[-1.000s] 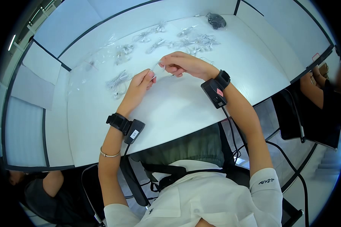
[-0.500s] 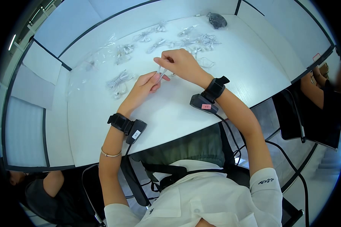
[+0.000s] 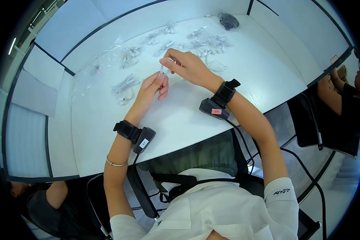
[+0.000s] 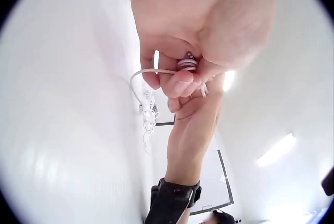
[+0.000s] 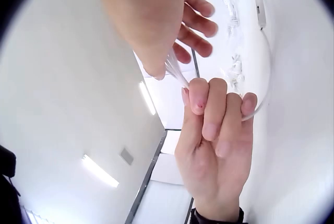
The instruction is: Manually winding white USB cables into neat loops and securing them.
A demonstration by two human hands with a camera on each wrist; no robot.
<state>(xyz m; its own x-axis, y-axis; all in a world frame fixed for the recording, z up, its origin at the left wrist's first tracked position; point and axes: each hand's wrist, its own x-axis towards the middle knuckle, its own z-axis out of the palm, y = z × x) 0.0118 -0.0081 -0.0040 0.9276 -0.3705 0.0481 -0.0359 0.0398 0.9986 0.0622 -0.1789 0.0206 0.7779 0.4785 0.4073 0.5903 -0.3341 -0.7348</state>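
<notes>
A white cable (image 3: pixel 162 69) is gathered into strands between the two hands, above the table. My left hand (image 3: pixel 151 87) grips the lower part with curled fingers. In the left wrist view, small loops of the cable (image 4: pixel 187 64) show inside that hand around a dark metallic piece. My right hand (image 3: pixel 194 69) pinches the upper strands (image 5: pixel 176 70) near its thumb, its other fingers spread loosely in the right wrist view. A loose length leaves the left hand, and a white plug-like end (image 5: pixel 260 11) shows along it.
Several bundles of white cable (image 3: pixel 126 84) lie across the table (image 3: pixel 188 112). Thin clear plastic (image 3: pixel 108 56) is spread at the left back, and a dark bundle (image 3: pixel 229 22) sits at the back right. Partition panels (image 3: pixel 120 22) edge the table; people sit on both sides.
My right hand has swung over from beside the left hand to above it, its wrist turning. The left hand has tilted upward a little and still holds the cable.
</notes>
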